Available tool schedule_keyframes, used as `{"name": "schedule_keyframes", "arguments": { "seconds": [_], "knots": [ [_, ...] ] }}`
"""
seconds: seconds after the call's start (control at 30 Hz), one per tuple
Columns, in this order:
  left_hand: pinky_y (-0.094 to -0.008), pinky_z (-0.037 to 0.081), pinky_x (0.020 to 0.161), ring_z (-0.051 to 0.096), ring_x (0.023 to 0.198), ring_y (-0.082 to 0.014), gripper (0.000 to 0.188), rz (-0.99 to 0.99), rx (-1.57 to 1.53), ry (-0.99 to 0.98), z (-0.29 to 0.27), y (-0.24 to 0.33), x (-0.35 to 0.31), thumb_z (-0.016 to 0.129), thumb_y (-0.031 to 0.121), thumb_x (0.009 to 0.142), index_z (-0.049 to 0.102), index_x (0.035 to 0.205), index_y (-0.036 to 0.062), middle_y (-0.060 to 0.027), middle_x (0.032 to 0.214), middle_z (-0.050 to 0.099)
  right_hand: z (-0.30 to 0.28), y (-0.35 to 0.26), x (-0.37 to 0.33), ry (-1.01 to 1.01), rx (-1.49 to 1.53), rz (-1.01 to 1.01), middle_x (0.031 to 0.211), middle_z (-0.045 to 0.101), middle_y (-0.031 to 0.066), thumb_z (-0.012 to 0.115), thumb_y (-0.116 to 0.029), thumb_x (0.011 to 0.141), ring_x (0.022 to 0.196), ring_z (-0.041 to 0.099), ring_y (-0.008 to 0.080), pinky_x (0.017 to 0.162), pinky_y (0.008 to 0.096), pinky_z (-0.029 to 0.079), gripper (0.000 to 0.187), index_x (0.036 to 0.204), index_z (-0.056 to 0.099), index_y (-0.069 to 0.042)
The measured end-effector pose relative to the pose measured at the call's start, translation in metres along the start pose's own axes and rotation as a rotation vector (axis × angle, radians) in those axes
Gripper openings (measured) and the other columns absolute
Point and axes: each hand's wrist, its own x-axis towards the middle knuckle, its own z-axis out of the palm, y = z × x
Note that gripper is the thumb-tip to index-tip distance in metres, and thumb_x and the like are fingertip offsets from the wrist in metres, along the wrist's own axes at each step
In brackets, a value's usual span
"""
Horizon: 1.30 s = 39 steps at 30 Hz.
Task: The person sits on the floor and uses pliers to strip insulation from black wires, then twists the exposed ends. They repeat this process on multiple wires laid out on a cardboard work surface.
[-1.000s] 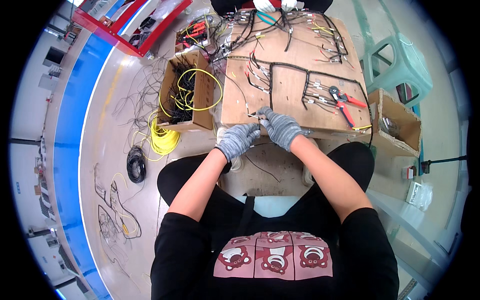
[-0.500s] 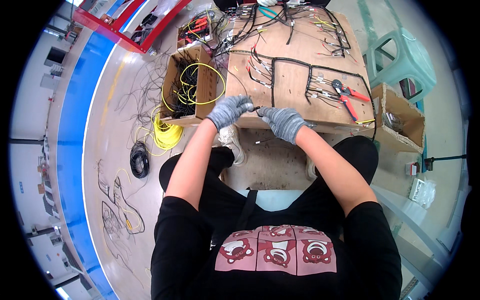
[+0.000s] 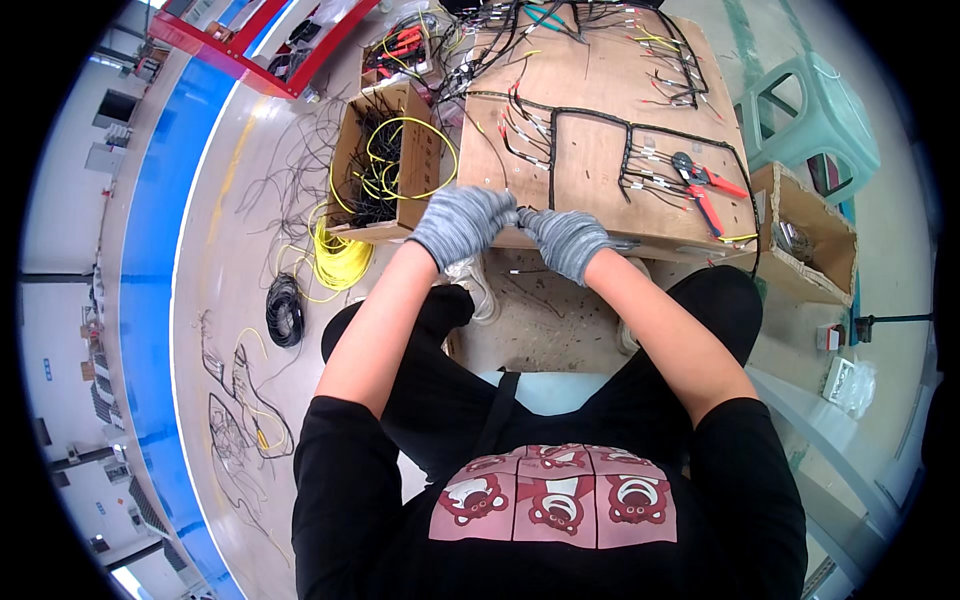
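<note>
My left hand [image 3: 465, 226], in a grey knit glove, is closed, its fingertips pinched at the near edge of the wooden board [image 3: 590, 95]. Right beside it, my right hand [image 3: 568, 242], gloved alike, is closed too. The fingertips nearly meet around a small dark piece, mostly hidden by the gloves. On the board lies a black wire harness [image 3: 590, 116] with several short branches, some red-tipped and with white labels. One black branch runs down toward my right hand. Crimping pliers [image 3: 703, 195] with red and dark handles rest on the board's right side.
Left of the board stands a cardboard box [image 3: 420, 165] of black wires, with a yellow cable coil [image 3: 340, 255] and a black coil [image 3: 284, 310] on the floor. Another cardboard box [image 3: 815, 262] and a pale green stool [image 3: 810, 120] are at the right. A red rack [image 3: 235, 55] stands far left.
The view has shifted slightly. My left hand's fingers have turned and closed in toward my right hand, covering more of the dark piece. A gloved hand at the far edge has left the view.
</note>
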Motion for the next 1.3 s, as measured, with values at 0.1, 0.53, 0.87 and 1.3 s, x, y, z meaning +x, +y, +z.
{"name": "schedule_keyframes", "arguments": {
  "seconds": [0.1, 0.53, 0.87, 1.3],
  "knots": [
    [-0.0363, 0.049, 0.068, 0.063, 0.076, -0.0265, 0.027, -0.034, -0.34, 0.128, 0.023, -0.028, 0.011, 0.053, 0.033, 0.088, 0.062, 0.097, 0.009, -0.0118, 0.082, 0.066, 0.0, 0.011, 0.002, 0.112, 0.131, -0.093, 0.095, 0.064, 0.0179, 0.045, -0.013, 0.086, 0.082, 0.062, 0.0358, 0.069, 0.0449, 0.05, 0.032, 0.117, 0.051, -0.012],
    [-0.0414, 0.048, 0.065, 0.063, 0.076, -0.0293, 0.028, -0.066, 0.048, -0.086, 0.003, 0.03, -0.018, 0.045, 0.036, 0.09, 0.059, 0.101, 0.0143, -0.011, 0.079, 0.065, 0.005, 0.003, 0.0, 0.026, 0.056, 0.002, 0.105, 0.062, 0.0155, 0.046, -0.01, 0.084, 0.089, 0.062, 0.0339, 0.075, 0.0431, 0.05, 0.043, 0.126, 0.047, -0.018],
    [-0.0415, 0.048, 0.07, 0.06, 0.082, -0.0355, 0.034, -0.171, -0.436, 0.127, 0.058, -0.004, -0.007, 0.05, 0.035, 0.09, 0.059, 0.108, 0.0072, -0.0183, 0.086, 0.063, 0.012, 0.026, 0.001, 0.266, 0.369, -0.094, 0.094, 0.063, 0.0173, 0.043, -0.021, 0.091, 0.082, 0.061, 0.0369, 0.071, 0.0452, 0.048, 0.03, 0.12, 0.051, -0.019],
    [-0.0394, 0.049, 0.065, 0.063, 0.077, -0.0298, 0.033, -0.043, -0.117, 0.117, 0.002, -0.018, -0.005, 0.05, 0.04, 0.088, 0.063, 0.099, 0.0112, -0.0133, 0.082, 0.065, -0.004, 0.008, -0.002, 0.053, 0.125, -0.087, 0.094, 0.064, 0.0172, 0.042, -0.016, 0.089, 0.081, 0.063, 0.0354, 0.07, 0.0435, 0.049, 0.034, 0.122, 0.051, -0.02]
  ]
}}
